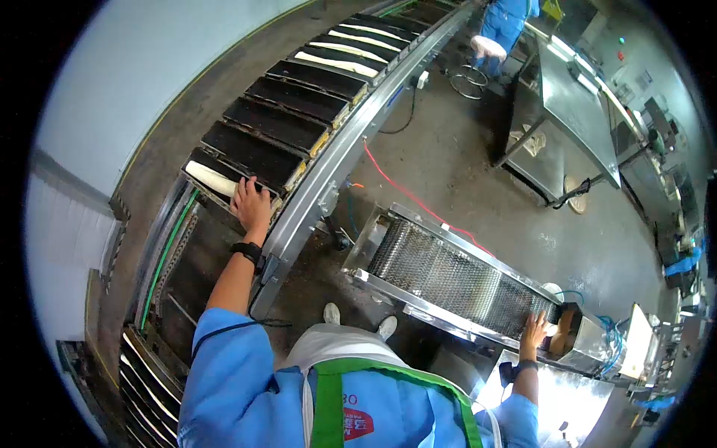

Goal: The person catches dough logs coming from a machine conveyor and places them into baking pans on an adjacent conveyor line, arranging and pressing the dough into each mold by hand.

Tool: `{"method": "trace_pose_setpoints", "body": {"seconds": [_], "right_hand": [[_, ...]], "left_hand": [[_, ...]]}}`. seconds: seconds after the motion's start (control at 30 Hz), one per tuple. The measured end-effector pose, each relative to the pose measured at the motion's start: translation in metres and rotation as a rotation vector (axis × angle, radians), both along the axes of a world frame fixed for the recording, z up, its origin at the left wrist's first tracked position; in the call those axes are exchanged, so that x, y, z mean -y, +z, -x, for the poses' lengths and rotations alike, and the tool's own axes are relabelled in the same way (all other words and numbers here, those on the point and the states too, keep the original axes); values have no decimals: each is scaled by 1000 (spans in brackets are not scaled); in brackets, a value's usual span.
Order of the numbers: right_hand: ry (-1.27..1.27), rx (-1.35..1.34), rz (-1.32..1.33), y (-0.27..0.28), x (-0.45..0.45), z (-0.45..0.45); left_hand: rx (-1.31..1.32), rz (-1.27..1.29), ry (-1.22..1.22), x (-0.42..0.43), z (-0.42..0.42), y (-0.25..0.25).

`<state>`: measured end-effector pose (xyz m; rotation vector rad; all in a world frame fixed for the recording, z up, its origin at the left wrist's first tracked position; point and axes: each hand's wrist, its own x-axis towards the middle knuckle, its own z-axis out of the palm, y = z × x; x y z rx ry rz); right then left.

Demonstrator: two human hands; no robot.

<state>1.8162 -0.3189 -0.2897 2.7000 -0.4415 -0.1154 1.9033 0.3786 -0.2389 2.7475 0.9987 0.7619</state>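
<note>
The left hand (pixel 252 203) spreads over a dough strip (pixel 209 178) left of the mesh conveyor (pixel 448 265). The right hand (pixel 535 331), grip unclear, is at its right end.

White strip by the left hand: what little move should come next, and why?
Maybe lift the left hand off the strip, since it already lies along its black tray, the hand is at one end, and the next tray looks bare.
</note>
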Motion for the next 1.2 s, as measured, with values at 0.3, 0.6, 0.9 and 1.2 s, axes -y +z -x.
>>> {"method": "trace_pose_setpoints", "body": {"seconds": [0.3, 0.6, 0.9, 1.2], "right_hand": [[221, 346, -832, 88, 18, -92], [552, 515, -1761, 329, -219, -105], [805, -379, -1892, 231, -485, -172], [828, -196, -755, 31, -303, -202]], "left_hand": [[33, 25, 3, 0, 7, 9], [62, 50, -5, -1, 4, 2], [79, 49, -9, -11, 2, -15], [26, 56, 12, -7, -3, -7]]}}
